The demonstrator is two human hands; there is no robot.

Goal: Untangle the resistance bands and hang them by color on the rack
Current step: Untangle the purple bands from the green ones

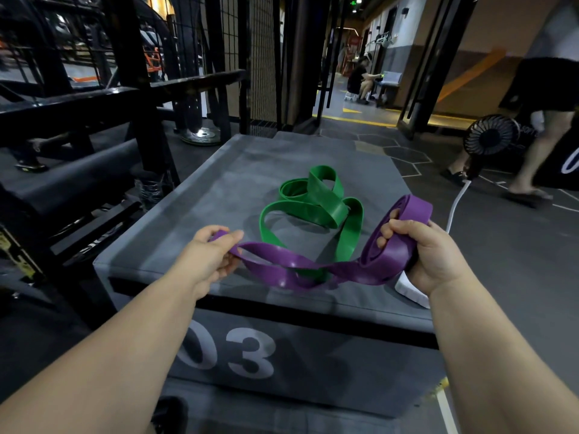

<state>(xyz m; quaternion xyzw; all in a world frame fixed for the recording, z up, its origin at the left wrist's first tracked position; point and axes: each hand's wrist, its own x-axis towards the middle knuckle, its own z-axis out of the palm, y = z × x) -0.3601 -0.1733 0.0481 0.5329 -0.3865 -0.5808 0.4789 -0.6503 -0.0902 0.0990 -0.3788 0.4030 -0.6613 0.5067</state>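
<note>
A purple resistance band (313, 270) stretches between both hands above a grey padded box (194, 195). My left hand (210, 255) pinches its left end. My right hand (426, 255) grips the gathered folds of its right part, whose loop sticks up past my fingers. A green resistance band (316, 205) lies in loose loops on the box top. One green strand runs down under the purple band near the box's front edge; whether the two are still entwined there I cannot tell.
A black metal rack (131, 98) and a padded bench (72, 177) stand to the left. A small black fan (490, 136) with a white cable sits on the floor at right, beside a person's legs (545, 145). Another person sits far down the corridor.
</note>
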